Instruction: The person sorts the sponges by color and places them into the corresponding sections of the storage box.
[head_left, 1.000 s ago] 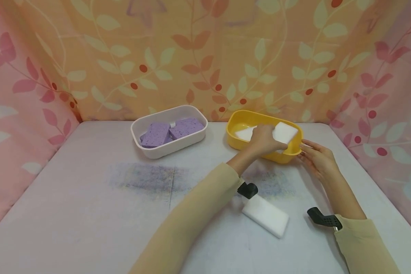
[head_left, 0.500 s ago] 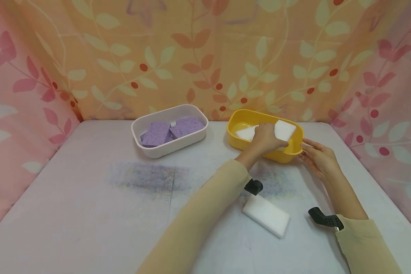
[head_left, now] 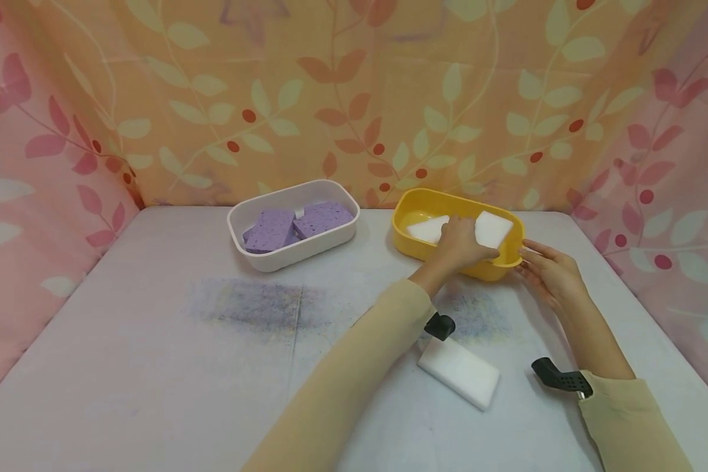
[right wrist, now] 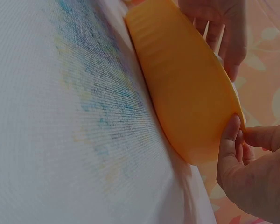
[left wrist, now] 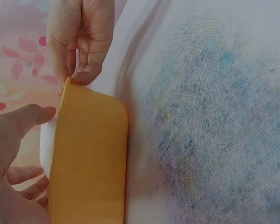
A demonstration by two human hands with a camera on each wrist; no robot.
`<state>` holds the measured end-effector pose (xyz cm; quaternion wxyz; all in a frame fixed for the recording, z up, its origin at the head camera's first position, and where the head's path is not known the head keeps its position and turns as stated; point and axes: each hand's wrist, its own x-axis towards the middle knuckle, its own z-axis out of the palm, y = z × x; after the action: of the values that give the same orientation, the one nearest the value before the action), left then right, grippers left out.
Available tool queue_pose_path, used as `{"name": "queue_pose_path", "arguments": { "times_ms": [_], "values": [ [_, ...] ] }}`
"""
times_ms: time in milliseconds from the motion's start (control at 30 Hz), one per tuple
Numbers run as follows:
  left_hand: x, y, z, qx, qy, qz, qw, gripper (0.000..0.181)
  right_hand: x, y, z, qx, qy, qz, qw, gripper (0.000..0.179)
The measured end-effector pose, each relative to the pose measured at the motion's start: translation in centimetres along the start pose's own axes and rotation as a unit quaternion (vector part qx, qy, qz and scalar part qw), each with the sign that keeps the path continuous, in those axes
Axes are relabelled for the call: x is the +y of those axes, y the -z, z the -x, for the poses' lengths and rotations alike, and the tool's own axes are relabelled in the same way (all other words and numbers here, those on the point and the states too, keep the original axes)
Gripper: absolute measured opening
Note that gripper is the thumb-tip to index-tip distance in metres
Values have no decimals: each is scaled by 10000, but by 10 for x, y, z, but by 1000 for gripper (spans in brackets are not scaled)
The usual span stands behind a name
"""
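In the head view, a yellow plastic container [head_left: 412,244] stands at the back right with white sponges inside. My left hand [head_left: 461,244] reaches over its near rim, thumb and fingers on either side of a white sponge [head_left: 493,229]. The left wrist view shows this sponge's edge between the thumb and curled fingers; the container wall hides part of the grip. Another white sponge [head_left: 427,229] lies in the container left of that hand. At the right end, my right hand [head_left: 554,278] pinches the container's rim, seen closely in the right wrist view.
A white container [head_left: 283,259] holding purple sponges [head_left: 269,231] stands at the back left. One white sponge [head_left: 460,372] lies on the table nearer me, below the left wrist's black camera mount [head_left: 440,326]. Patterned curtains [head_left: 354,98] enclose the back and sides.
My left hand and forearm have shifted slightly right within the yellow container. The right hand keeps its place at the rim, and the sponge on the table has not moved.
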<state>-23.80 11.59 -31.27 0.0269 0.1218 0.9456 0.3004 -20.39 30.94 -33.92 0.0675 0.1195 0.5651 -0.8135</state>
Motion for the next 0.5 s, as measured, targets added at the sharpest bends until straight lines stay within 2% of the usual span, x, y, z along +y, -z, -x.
{"name": "queue_pose_path", "arguments": {
  "times_ms": [267, 500],
  "values": [
    [-1, 0, 1, -92, -17, 31, 10000, 59, 0, 0, 0, -7, -39, -10, 10000, 16],
    [-6, 3, 2, -100, -9, 351, 9993, 70, -1, 0, 0, 4, -109, 3, 9999, 14]
  ]
}}
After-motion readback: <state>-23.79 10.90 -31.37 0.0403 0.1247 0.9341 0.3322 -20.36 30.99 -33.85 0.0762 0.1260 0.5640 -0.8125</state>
